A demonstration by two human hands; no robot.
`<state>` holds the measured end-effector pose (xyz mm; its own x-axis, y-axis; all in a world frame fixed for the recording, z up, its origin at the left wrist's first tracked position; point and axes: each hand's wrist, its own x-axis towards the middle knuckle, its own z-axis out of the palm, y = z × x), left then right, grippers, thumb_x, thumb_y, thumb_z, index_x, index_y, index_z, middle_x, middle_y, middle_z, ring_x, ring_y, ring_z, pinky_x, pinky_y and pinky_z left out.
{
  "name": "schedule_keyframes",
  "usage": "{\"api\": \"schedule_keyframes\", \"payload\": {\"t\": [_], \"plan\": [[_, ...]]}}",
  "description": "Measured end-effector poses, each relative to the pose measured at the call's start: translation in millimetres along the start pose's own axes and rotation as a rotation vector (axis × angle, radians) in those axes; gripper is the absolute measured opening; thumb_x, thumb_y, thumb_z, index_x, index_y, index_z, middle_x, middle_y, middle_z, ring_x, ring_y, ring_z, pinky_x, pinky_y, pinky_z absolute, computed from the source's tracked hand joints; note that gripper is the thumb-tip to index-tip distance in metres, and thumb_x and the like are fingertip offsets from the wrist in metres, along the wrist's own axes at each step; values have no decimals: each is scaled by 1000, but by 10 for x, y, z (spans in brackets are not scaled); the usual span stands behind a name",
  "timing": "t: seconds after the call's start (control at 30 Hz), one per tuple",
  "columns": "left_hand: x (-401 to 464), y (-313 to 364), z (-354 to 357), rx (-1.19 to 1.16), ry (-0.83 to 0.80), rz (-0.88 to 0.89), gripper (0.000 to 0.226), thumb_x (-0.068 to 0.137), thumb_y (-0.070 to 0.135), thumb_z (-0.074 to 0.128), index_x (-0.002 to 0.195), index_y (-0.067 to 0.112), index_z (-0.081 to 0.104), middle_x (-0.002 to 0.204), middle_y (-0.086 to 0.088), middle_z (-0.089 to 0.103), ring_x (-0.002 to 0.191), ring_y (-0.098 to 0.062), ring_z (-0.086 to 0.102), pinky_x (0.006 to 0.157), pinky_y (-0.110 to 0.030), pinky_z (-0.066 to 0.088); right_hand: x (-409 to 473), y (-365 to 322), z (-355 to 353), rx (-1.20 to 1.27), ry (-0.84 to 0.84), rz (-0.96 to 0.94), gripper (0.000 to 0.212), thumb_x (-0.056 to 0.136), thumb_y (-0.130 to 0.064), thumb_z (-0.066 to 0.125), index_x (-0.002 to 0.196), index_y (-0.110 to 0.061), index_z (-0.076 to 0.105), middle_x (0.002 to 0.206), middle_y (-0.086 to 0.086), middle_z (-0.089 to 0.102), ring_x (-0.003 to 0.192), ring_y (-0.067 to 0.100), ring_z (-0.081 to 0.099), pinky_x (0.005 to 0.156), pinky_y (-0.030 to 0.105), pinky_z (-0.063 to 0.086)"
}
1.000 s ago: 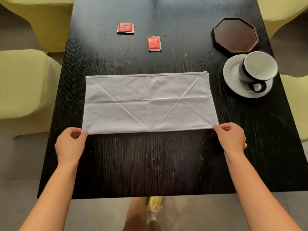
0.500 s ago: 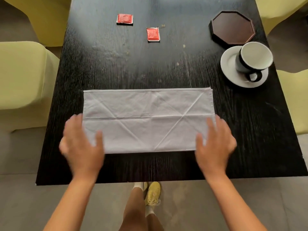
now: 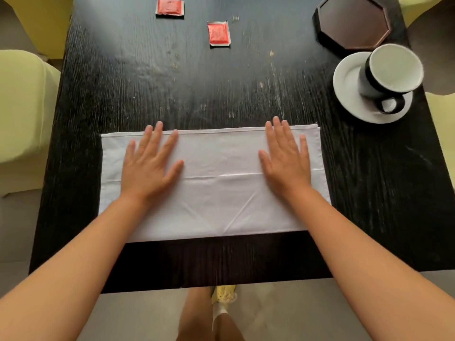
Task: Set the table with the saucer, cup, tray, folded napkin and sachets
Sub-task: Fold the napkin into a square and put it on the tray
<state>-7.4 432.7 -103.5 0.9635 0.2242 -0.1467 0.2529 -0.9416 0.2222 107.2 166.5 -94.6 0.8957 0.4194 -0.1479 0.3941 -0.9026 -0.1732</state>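
Observation:
A white napkin [image 3: 221, 193], folded into a long rectangle, lies flat on the black table [image 3: 221, 94] near its front edge. My left hand [image 3: 149, 163] rests palm down on its left part, fingers spread. My right hand [image 3: 285, 156] presses flat on its right part the same way. A black cup [image 3: 389, 72] with a white inside stands on a white saucer [image 3: 349, 80] at the right. Behind it sits a dark octagonal tray [image 3: 354, 20]. Two red sachets [image 3: 170, 6] [image 3: 218, 33] lie at the far middle of the table.
Yellow-green chairs stand at the left [image 3: 22, 114], the right [image 3: 443, 129] and the far corners. The table's front edge runs just below the napkin. My legs and a yellow shoe [image 3: 222, 295] show on the grey floor beneath.
My hands let go of the napkin's near corners and moved forward onto it; both now lie flat on the cloth. The napkin sits closer to the front edge.

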Motion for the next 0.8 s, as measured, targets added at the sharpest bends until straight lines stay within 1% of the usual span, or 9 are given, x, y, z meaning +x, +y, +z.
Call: {"api": "schedule_keyframes", "payload": {"t": [0.13, 0.2, 0.27, 0.37, 0.47, 0.53, 0.6, 0.67, 0.8], "plan": [[-162, -528, -129, 12, 7, -76, 72, 85, 55, 17, 149, 21, 16, 159, -8, 10, 146, -23, 7, 116, -45, 9, 3, 441, -127, -82, 34, 109, 64, 96, -38, 31, 149, -13, 5, 160, 3, 3, 147, 15, 1, 118, 47, -1], [-196, -562, -148, 17, 12, -58, 75, 85, 53, 16, 149, 14, 16, 158, -10, 10, 146, -24, 9, 116, -46, 9, -10, 495, -169, -88, 28, 160, 65, 96, -40, 28, 149, -12, 3, 160, 3, 0, 147, 15, -2, 118, 49, -3], [-218, -516, -176, 32, 31, -144, 76, 85, 55, 11, 149, 12, 12, 159, -8, 7, 146, -20, 5, 117, -47, 3, -79, 510, -227, -87, 30, 228, 66, 96, -43, 28, 149, -12, 2, 160, 4, -2, 147, 17, -3, 117, 52, -3], [-393, -320, -214, -21, 139, -250, 72, 89, 55, 13, 149, 16, 6, 159, -8, 3, 147, -19, 0, 114, -46, -14, -428, 520, -345, -38, 144, 334, 66, 94, -39, 40, 148, -12, 14, 156, 15, 18, 144, 30, 16, 111, 57, 15], [-699, 145, -62, -20, 138, -66, 67, 88, 50, 24, 148, 25, 8, 158, -10, 9, 145, -19, 3, 112, -42, -20, -944, 468, -398, 67, 260, 412, 53, 88, -32, 54, 134, -9, 41, 125, 21, 49, 113, 37, 44, 90, 50, 40], [-815, 366, 83, 1, 52, -14, 67, 87, 53, 23, 147, 30, 7, 158, -5, 6, 145, -16, 1, 113, -49, -11, -1198, 423, -388, 173, 212, 492, 44, 87, -32, 55, 123, -7, 50, 109, 18, 55, 101, 34, 48, 81, 44, 42], [-816, 405, 144, -13, 0, -76, 69, 84, 59, 19, 147, 33, 5, 158, 0, 1, 145, -16, 1, 113, -57, -2, -1307, 384, -375, 322, 141, 582, 39, 88, -32, 56, 118, -7, 51, 100, 14, 58, 98, 31, 52, 75, 36, 41], [-799, 365, 139, -5, -11, -115, 72, 81, 64, 19, 146, 36, 1, 157, 3, -5, 146, -17, -3, 111, -60, 0, -1313, 338, -402, 495, 106, 673, 36, 88, -30, 59, 116, -9, 51, 97, 13, 61, 94, 28, 56, 71, 32, 39], [-787, 388, 130, 41, -51, -115, 74, 77, 69, 15, 143, 43, -7, 158, 4, -12, 146, -17, -11, 109, -65, -3, -1268, 323, -471, 704, 86, 821, 42, 86, -23, 62, 122, -8, 50, 109, 16, 59, 95, 25, 54, 78, 34, 43]]}}
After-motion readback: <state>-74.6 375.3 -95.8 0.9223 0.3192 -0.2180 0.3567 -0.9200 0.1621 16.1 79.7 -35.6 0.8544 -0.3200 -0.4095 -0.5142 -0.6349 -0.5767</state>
